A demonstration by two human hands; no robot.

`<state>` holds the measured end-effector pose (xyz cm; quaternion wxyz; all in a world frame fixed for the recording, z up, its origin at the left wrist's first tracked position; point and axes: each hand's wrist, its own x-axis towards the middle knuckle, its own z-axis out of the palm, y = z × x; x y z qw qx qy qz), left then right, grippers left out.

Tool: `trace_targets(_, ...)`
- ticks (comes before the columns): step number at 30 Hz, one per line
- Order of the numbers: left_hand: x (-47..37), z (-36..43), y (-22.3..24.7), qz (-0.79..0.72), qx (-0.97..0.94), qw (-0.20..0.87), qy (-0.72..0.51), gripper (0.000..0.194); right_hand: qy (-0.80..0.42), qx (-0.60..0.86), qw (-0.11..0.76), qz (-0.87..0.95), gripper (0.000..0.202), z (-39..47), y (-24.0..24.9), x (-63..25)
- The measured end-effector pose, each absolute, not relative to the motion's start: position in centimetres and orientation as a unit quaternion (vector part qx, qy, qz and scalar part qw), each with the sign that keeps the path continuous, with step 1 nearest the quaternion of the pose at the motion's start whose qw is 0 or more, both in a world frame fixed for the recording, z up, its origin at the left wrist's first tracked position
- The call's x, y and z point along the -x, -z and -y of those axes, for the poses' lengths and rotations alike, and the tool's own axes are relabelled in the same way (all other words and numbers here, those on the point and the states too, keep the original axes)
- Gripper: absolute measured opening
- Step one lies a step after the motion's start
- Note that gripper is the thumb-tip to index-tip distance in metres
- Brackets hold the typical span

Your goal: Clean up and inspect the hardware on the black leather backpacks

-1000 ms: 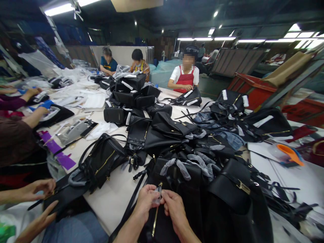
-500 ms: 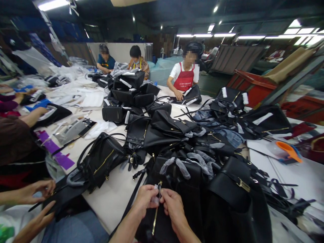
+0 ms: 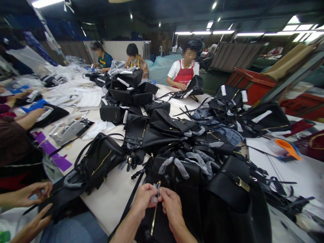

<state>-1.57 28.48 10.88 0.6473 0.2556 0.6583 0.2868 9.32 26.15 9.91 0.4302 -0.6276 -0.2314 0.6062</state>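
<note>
A black backpack [image 3: 188, 199] lies before me, its handle sleeved in clear plastic [image 3: 181, 168]. From its gold zipper [image 3: 153, 221] hangs a zipper pull [image 3: 158, 186], held up between my two hands. Thumb and fingertips of my left hand [image 3: 143, 199] pinch a small piece of clear film [image 3: 154, 197] against the pull. My right hand [image 3: 172, 203] is closed, thumb and forefinger pressed on the pull's other side. The fingertips partly hide the pull and film. A second black backpack [image 3: 235, 206] with a gold clasp leans close on the right.
Black bags [image 3: 164, 126] are heaped across the table [image 3: 101, 202]. At left, a co-worker's hands [image 3: 37, 194] handle a dark strap or bag part. An orange tape dispenser [image 3: 287, 148] sits at right. Across the table, a person in a red apron [image 3: 184, 72] handles a bag.
My hands keep their pinch at the zipper pull, with only slight finger movement. Across the table, the person in the red apron has tilted a bag up. The view has shifted slightly.
</note>
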Motion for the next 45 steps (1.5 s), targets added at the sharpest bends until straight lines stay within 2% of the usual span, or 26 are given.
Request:
trace_targets(18, 0.6, -28.8, -10.1, -0.664, -0.371, 0.582, -0.288, 0.019, -0.550, 0.662, 0.438, 0.259, 0.040, -26.9, -7.6, -9.1)
trace_targets(25, 0.4, -28.3, -9.8, -0.650, -0.519, 0.465, -0.303, 0.015, -0.544, 0.657, 0.462, 0.243, 0.040, -27.4, -7.8, -8.8)
trace_targets(35, 1.1, -27.6, -8.5, -0.570, -0.695, 0.324, -0.295, 0.025, -0.566, 0.642, 0.481, 0.189, 0.041, -27.5, -8.4, -8.7)
trace_targets(42, 1.4, -27.7, -9.0, -0.532, -0.728, 0.318, -0.294, 0.028, -0.592, 0.633, 0.476, 0.150, 0.052, -27.7, -9.0, -8.7)
trace_targets(45, 1.3, -27.8, -9.8, -0.534, -0.692, 0.384, -0.297, 0.021, -0.586, 0.638, 0.478, 0.144, 0.050, -27.9, -9.0, -8.6)
